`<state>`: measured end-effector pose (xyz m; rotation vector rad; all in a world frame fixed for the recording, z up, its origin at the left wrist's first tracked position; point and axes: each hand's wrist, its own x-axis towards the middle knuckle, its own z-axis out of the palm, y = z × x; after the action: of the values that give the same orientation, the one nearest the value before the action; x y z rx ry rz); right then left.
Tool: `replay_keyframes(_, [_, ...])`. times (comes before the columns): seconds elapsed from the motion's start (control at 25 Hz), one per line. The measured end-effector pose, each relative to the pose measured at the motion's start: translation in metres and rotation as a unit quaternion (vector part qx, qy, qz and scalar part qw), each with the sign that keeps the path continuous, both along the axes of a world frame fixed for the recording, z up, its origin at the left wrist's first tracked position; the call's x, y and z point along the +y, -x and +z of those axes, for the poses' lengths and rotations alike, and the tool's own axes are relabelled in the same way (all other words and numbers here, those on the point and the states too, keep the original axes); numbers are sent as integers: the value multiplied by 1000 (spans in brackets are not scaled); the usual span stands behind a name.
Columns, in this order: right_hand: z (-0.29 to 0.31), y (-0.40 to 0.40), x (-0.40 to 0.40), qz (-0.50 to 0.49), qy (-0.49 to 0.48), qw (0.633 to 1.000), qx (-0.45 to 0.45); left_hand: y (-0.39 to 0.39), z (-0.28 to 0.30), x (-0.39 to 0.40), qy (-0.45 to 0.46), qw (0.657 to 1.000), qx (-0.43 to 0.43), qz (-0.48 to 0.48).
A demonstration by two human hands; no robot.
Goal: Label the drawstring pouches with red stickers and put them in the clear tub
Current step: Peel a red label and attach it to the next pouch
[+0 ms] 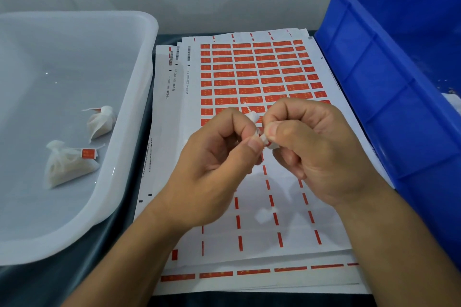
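Pinching the red sticker (266,141) between both thumbs and forefingers, your left hand (219,157) and right hand (309,147) fold it around the pouch (253,117) string above the sticker sheet (262,70), so it flags like the two labelled pouches (67,164) in the clear tub (139,97) left of that sheet.

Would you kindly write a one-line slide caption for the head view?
Both hands pinch a red sticker onto a white drawstring pouch; two labelled pouches lie in the clear tub.

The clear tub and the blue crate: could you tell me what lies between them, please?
In the head view, stacked sticker sheets lie between clear tub and blue crate, with both hands above.
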<state>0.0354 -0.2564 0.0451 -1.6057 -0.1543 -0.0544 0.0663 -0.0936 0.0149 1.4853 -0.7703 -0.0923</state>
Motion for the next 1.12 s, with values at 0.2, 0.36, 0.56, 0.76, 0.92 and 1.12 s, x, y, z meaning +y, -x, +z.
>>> replay_keyframes(0.2, [4,-1,-14,-44,-74,996,37,2,0,2,9,1000,7,0])
replay_keyframes(0.36, [4,-4,-18,-42,-111,992,33,-2,0,2,29,999,31,16])
replay_keyframes(0.56, [-1,-4,-6,-42,25,998,-35,-2,-3,2,0,998,39,52])
replay_keyframes(0.76, [-7,-5,0,-7,101,994,-43,-5,-8,0,-34,995,63,65])
replay_keyframes(0.92, [-11,-7,-1,-21,92,995,-21,-7,-8,1,-44,993,78,80])
replay_keyframes(1.12, [-17,-8,3,-87,209,972,-65,-7,-12,2,-123,980,39,150])
